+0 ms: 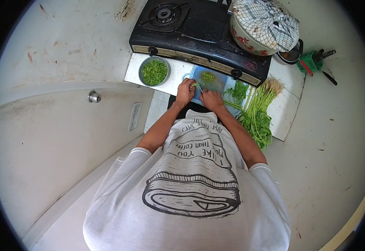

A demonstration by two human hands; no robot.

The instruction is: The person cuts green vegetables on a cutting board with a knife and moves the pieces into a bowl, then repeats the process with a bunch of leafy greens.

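Note:
A knife (pixel 198 85) is gripped in my right hand (pixel 212 100), its thin blade pointing away from me over the blue cutting board (pixel 221 83). My left hand (pixel 185 92) is closed at the board's left edge, pinching a short piece of green stalk (pixel 194 84) beside the blade. A small heap of chopped greens (pixel 208 76) sits on the board past the knife. Leafy green stems (pixel 237 92) lie on the board's right side. Left of the board, a grey bowl (pixel 141 79) holds more finely chopped greens.
A black two-burner gas stove (pixel 199 29) stands behind the board. On it, a floral pot (pixel 244 39) is covered by a checked cloth (pixel 268 23). A bundle of leafy stalks with roots (pixel 258 108) lies at right. A green basket (pixel 309 62) with utensils is farther right.

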